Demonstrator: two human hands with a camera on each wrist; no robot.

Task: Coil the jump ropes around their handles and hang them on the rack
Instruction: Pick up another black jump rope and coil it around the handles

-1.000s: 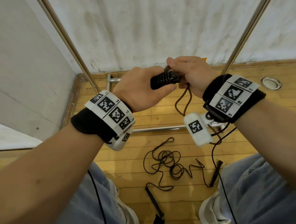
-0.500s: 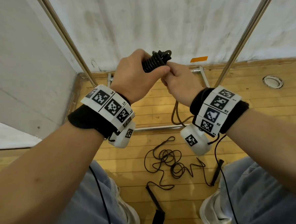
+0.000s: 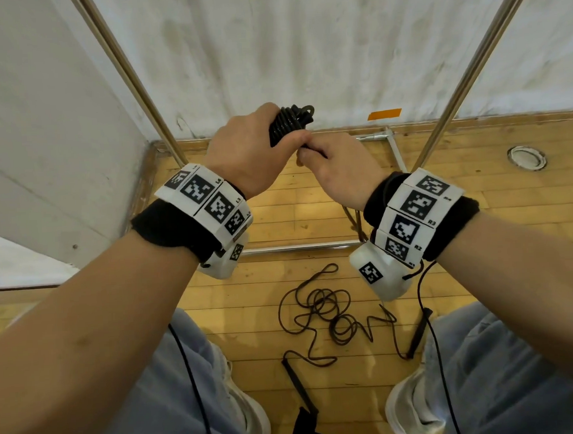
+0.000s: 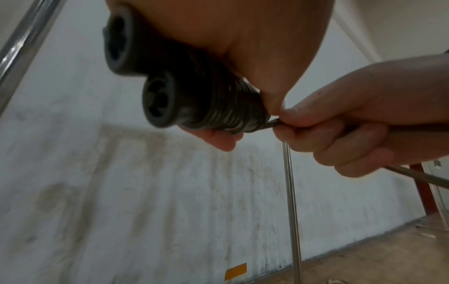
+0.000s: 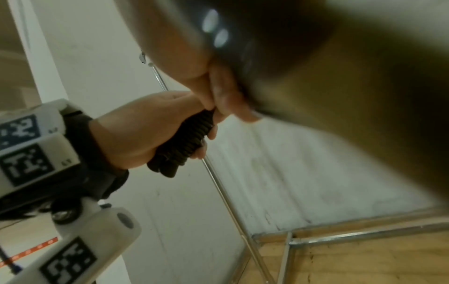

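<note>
My left hand (image 3: 252, 152) grips two black jump rope handles (image 4: 155, 82) held side by side, with black rope coiled tightly around them (image 3: 288, 123). My right hand (image 3: 337, 167) sits just right of the bundle and pinches the loose rope end (image 4: 271, 123) where it leaves the coil. That strand runs on under my right wrist (image 3: 355, 220). A second black jump rope (image 3: 330, 314) lies tangled on the wooden floor between my feet, its handles (image 3: 299, 387) apart.
Two slanted metal rack posts (image 3: 128, 72) (image 3: 479, 50) rise on either side, and the rack's base bars (image 3: 296, 248) lie on the floor ahead. A white wall stands close behind. A round floor fitting (image 3: 526, 157) sits at right. An orange tape mark (image 3: 384, 113) is on the wall.
The left hand raised and tilted the coiled bundle up and left. The right hand came off the top of the bundle, dropped below it and now pulls the rope end.
</note>
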